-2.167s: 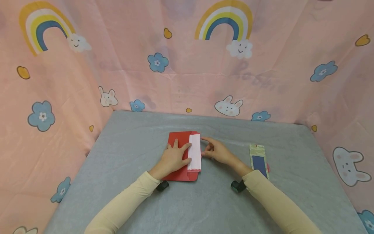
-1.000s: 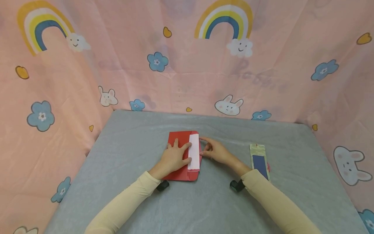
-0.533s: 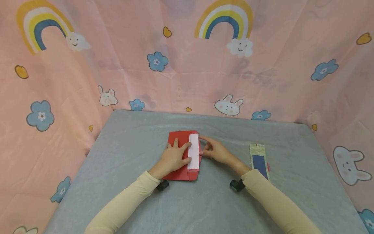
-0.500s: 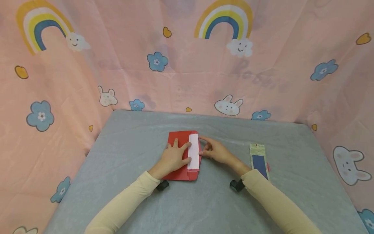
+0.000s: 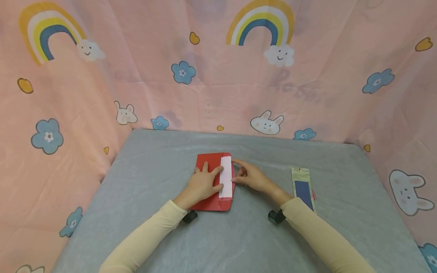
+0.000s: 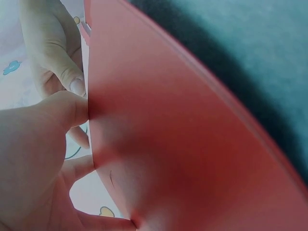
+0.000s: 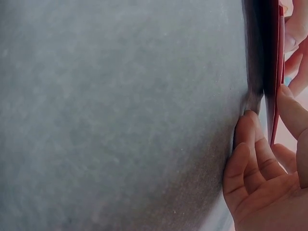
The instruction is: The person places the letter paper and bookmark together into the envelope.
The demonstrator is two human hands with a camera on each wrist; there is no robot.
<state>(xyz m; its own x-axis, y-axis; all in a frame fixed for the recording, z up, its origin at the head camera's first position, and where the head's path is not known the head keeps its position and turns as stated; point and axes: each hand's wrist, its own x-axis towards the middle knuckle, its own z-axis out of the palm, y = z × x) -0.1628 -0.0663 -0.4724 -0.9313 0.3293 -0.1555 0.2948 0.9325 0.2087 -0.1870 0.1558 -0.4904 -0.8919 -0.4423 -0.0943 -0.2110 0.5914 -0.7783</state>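
Note:
A red paper envelope lies on the grey-covered table, a long white strip running down its right side. My left hand presses on the envelope with spread fingers, thumb and index tips reaching the strip. My right hand is at the envelope's right edge, index finger above and thumb below along it, the other fingers curled. In the right wrist view, the right thumb touches the red edge and the fingers are on its table side. The left wrist view is mostly filled by the red paper.
To the right lies a narrow pale green card with a dark blue panel and a pink bit at its side, partly behind my right sleeve. A pink printed cloth hangs around the grey table.
The white strip's right edge has shifted slightly left, and more red shows beside it. My right fingertips have moved slightly left with it. The left hand has stayed put.

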